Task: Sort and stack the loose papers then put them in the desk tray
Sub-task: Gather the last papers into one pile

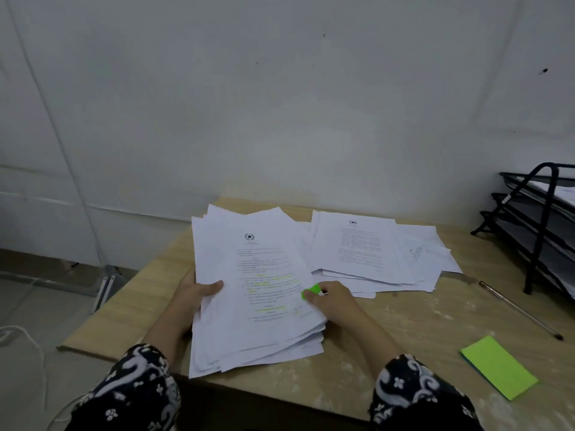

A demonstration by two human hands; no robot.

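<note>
I've got the stack (pixel 255 290) at frame centre, left hand (pixel 194 295) gripping its edge, right hand (pixel 331 298) pinching a green tab (pixel 312 290) on top, so I'd square the edges on the counter (pixel 404 325) before the tray (pixel 535 225) at right.

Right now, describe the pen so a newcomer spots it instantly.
Start at the black tiered desk tray on the wooden desk's right edge. Just in front of its base lies the pen, a thin clear stick pointing diagonally toward the green note pad. It's the only slender item there.
</note>
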